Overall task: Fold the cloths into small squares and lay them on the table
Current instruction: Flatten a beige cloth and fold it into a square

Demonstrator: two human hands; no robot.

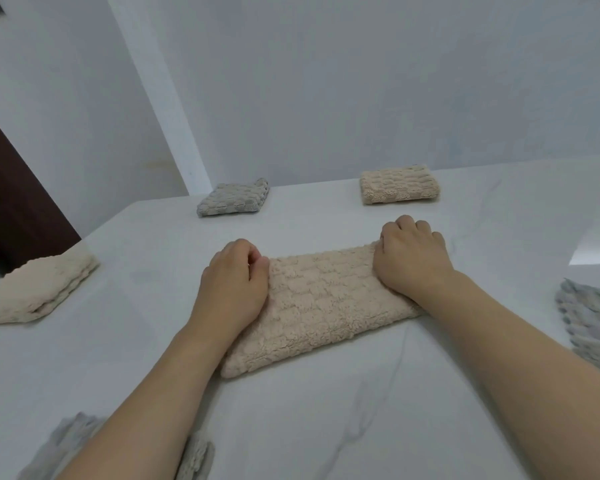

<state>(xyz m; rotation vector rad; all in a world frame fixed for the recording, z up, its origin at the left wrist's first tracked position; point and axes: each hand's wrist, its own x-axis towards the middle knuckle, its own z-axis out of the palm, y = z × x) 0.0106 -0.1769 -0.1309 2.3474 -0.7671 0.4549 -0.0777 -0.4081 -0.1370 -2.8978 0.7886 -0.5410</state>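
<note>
A single head-worn camera looks forward and down from the person's own viewpoint. It sits close above a white counter (pixel 326 410), tilted, facing a pale wall (pixel 361 81) behind.

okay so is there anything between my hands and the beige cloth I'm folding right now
No. Your left hand and right hand already rest directly on the ends of the beige cloth; nothing visible lies between.

My hands (pixel 234 282) (pixel 411 259) press both ends of the beige fleecy folded cloth (pixel 323 306) mid-table; folded grey cloth (pixel 232 199) and beige cloth (pixel 399 185) line the white table's (pixel 326 410) far edge.
</note>
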